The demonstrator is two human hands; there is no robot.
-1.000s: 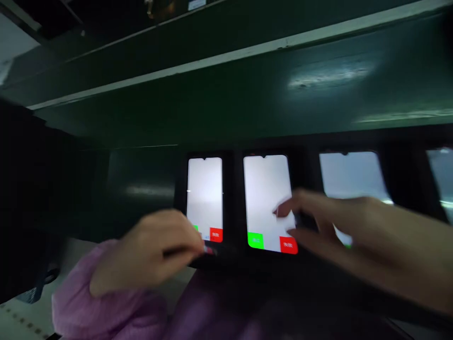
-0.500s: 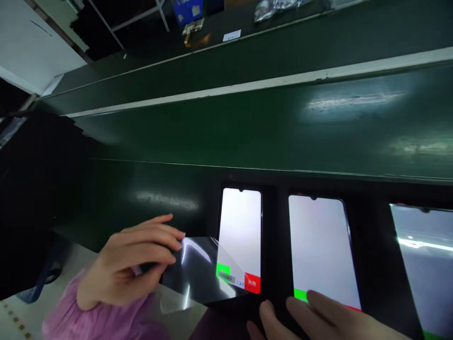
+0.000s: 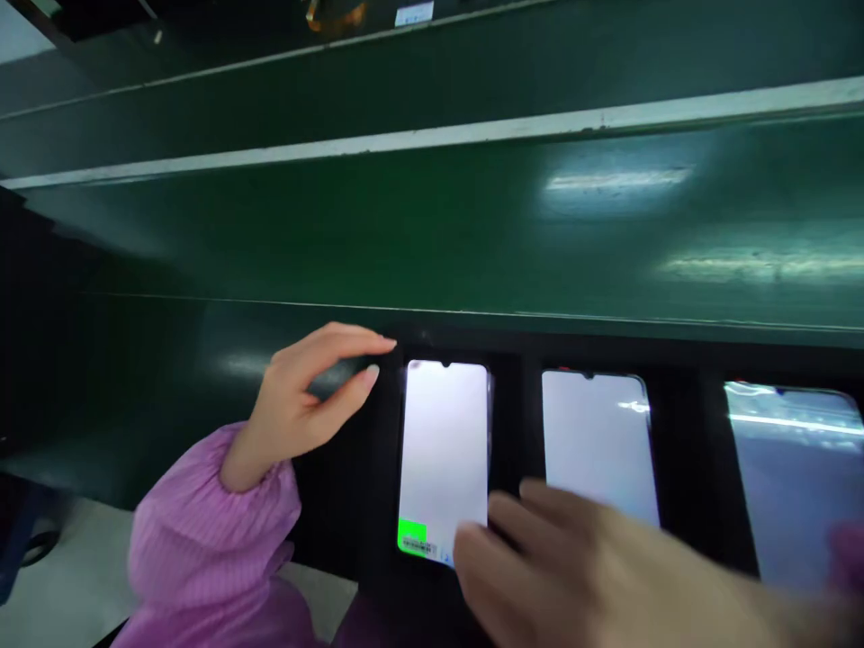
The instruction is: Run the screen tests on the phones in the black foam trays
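Observation:
A phone (image 3: 445, 441) with a lit white screen lies on the black mat. A green block, a small barcode label and a thin clear edge along its right side show on it; a clear film appears to lie over it. Beside its upper left corner is my left hand (image 3: 310, 387), thumb and forefinger apart, nothing visible between them. My right hand (image 3: 560, 558), blurred, reaches across the first phone's lower right corner and hides the lower part of a second lit phone (image 3: 598, 432). What its fingers hold, if anything, is hidden.
A third phone (image 3: 796, 468) lies at the right, reflecting a light strip. Behind the black mat (image 3: 378, 504) runs a green work surface (image 3: 378, 234) with a pale raised strip (image 3: 405, 139) across it. A white label (image 3: 414, 13) lies at the back.
My left hand has moved up and let go of the clear film, which was tilted over the first phone's lower left. My right hand has moved left and up over that phone's lower corner.

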